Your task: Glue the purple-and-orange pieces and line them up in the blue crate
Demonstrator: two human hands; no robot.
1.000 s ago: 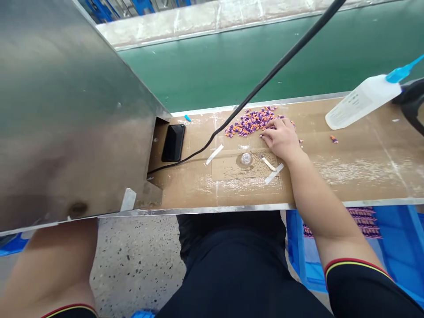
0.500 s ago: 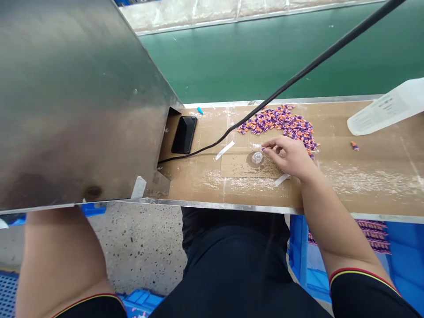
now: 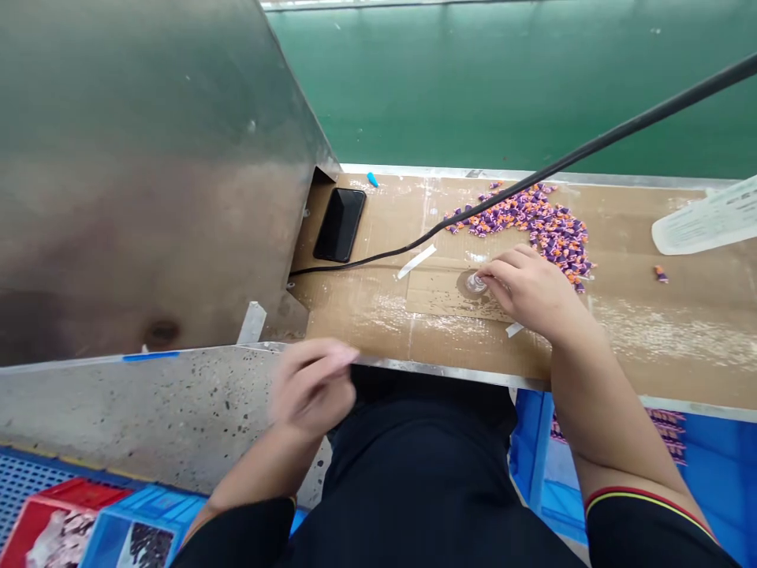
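My right hand (image 3: 529,290) is over the cardboard-covered table (image 3: 367,315), its thumb and fingers pinched at a small clear round dish (image 3: 475,283). What sits between those fingertips is too small to make out. Behind it lies a curved pile of small purple and orange pieces (image 3: 561,237). My left hand (image 3: 313,383) is smeared by motion near the front edge of the table, left of my body, with its fingers curled. Whether it holds anything cannot be seen.
A phone (image 3: 340,225) and a blue cap (image 3: 372,180) lie at the left beside a metal box (image 3: 177,197). A black cable (image 3: 526,181) crosses the view. A white translucent container (image 3: 703,217) lies right; blue bins (image 3: 718,473) stand below.
My left hand has come out from behind the metal box to the table's front edge. My right fingers have moved down onto the clear dish. The view has shifted.
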